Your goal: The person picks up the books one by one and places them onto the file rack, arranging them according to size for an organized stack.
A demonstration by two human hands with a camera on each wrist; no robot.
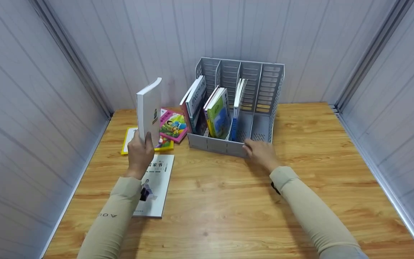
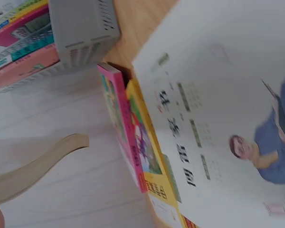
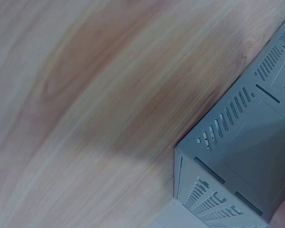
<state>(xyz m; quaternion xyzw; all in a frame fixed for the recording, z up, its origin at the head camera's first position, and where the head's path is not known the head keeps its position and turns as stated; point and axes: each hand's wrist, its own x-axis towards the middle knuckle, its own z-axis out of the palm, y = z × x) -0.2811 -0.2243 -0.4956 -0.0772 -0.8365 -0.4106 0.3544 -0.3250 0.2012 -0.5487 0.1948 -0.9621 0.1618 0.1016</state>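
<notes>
My left hand (image 1: 141, 151) grips a thick white book (image 1: 150, 108) by its lower end and holds it upright above the table. Below that hand, a white book with a figure on its cover (image 1: 153, 190) lies flat. My right hand (image 1: 261, 153) holds the low front edge of a grey divided book rack (image 1: 216, 145), near its right end. Books stand in the rack's left three compartments: a grey-white one (image 1: 197, 99), a green one (image 1: 218, 113) and a thin blue-and-white one (image 1: 236, 111). The rightmost compartment (image 1: 262, 127) holds no book.
Behind the left hand, a pink picture book (image 1: 174, 126) overlaps a yellow-edged book (image 1: 165, 144) on the wooden table (image 1: 221, 201). Pale panelled walls (image 1: 164, 43) enclose the table at the back and both sides, and the rack stands close to the back wall.
</notes>
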